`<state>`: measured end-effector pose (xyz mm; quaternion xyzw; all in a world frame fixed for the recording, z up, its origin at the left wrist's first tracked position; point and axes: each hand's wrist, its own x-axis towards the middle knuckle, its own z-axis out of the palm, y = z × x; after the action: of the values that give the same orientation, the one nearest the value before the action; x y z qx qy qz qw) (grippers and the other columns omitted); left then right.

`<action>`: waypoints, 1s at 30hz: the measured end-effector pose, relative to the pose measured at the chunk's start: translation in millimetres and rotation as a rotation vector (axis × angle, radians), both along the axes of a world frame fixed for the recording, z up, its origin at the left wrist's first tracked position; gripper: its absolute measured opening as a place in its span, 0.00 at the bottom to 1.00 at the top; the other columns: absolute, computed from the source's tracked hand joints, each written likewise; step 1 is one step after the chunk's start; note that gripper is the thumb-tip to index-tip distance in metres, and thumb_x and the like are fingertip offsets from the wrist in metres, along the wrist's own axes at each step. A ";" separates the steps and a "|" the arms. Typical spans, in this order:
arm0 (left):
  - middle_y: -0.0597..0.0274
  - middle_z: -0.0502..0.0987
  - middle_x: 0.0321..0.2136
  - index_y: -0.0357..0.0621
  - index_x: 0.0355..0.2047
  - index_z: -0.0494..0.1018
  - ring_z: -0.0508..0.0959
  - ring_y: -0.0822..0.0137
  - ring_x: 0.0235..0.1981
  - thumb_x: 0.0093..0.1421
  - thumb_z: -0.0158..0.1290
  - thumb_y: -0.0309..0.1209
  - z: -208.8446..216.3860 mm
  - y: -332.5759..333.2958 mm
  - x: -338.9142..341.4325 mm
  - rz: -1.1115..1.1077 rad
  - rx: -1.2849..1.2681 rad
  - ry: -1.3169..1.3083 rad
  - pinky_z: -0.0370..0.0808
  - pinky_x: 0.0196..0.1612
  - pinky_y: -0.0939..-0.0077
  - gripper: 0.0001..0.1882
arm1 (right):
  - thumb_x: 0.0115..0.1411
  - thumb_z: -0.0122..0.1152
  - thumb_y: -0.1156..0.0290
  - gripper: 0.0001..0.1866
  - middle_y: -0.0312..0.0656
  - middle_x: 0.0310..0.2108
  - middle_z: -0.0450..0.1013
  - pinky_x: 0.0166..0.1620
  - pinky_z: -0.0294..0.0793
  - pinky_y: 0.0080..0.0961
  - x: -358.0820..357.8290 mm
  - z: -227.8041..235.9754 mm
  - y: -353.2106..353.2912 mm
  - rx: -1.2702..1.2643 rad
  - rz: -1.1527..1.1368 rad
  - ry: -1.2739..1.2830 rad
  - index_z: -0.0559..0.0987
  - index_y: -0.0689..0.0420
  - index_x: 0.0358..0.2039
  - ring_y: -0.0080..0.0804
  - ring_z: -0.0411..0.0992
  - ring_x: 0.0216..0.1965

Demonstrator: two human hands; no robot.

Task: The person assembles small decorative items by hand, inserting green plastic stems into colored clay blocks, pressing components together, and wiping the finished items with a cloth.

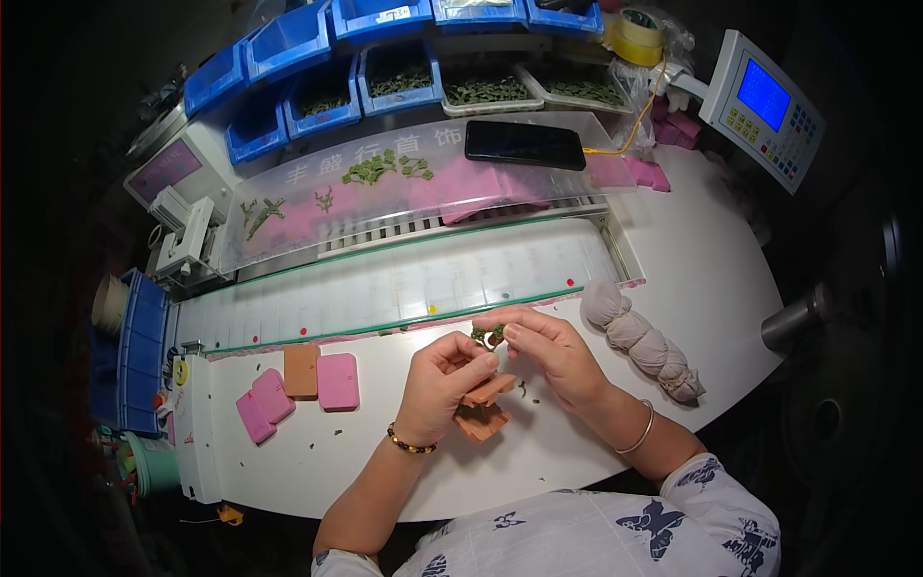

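Observation:
My left hand [440,380] pinches the stem of a small green leaf-shaped ornament [486,336] and holds orange-brown cards [484,392] beneath its fingers. My right hand [548,348] meets it from the right, its fingertips closed on the same green piece. More orange-brown cards [481,421] lie on the white table [615,423] just under the hands. Both hands hover above the table's front half, close to the white conveyor belt [385,288].
Pink cards [337,381], another pink pair [262,405] and an orange card [301,370] lie to the left. A knotted grey cloth [646,342] lies right. Behind are a clear cover [385,188] with green pieces, a black phone [525,144], blue bins [288,43] and a control panel [764,106].

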<state>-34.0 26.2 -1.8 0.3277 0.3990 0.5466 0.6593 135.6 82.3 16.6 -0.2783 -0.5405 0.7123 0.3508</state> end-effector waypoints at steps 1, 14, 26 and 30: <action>0.64 0.77 0.27 0.41 0.30 0.70 0.78 0.74 0.30 0.59 0.56 0.25 0.5 -0.2 0.0 -0.001 -0.006 -0.002 0.76 0.35 0.80 0.05 | 0.66 0.48 0.70 0.16 0.36 0.47 0.72 0.53 0.64 0.21 -0.2 0.4 -0.2 0.000 0.000 0.000 0.77 0.61 0.50 0.20 0.66 0.47; 0.68 0.76 0.28 0.38 0.29 0.72 0.76 0.80 0.29 0.58 0.58 0.24 2.5 -1.8 2.7 -0.052 0.049 0.171 0.74 0.34 0.85 0.05 | 0.64 0.55 0.70 0.07 0.33 0.37 0.71 0.46 0.65 0.20 -0.8 -11.4 0.2 -0.082 0.002 -0.027 0.76 0.59 0.32 0.19 0.66 0.39; 0.66 0.77 0.27 0.37 0.29 0.73 0.75 0.80 0.26 0.59 0.56 0.29 6.2 30.5 -19.2 0.006 0.087 0.375 0.73 0.30 0.84 0.07 | 0.64 0.56 0.69 0.15 0.33 0.43 0.71 0.46 0.64 0.15 -2.1 -6.0 2.3 -0.031 -0.186 -0.061 0.72 0.58 0.50 0.16 0.67 0.44; 0.62 0.76 0.24 0.38 0.30 0.73 0.81 0.70 0.23 0.58 0.55 0.29 53.5 92.0 -54.0 0.194 0.108 0.567 0.76 0.10 0.73 0.06 | 0.63 0.59 0.68 0.16 0.35 0.43 0.71 0.47 0.67 0.19 -0.7 -7.0 6.9 0.054 -0.301 0.004 0.73 0.60 0.49 0.18 0.67 0.44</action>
<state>-87.9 118.2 51.7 0.4621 0.5672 0.5139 0.4480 134.9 89.3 9.6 -0.3453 -0.5109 0.6373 0.4622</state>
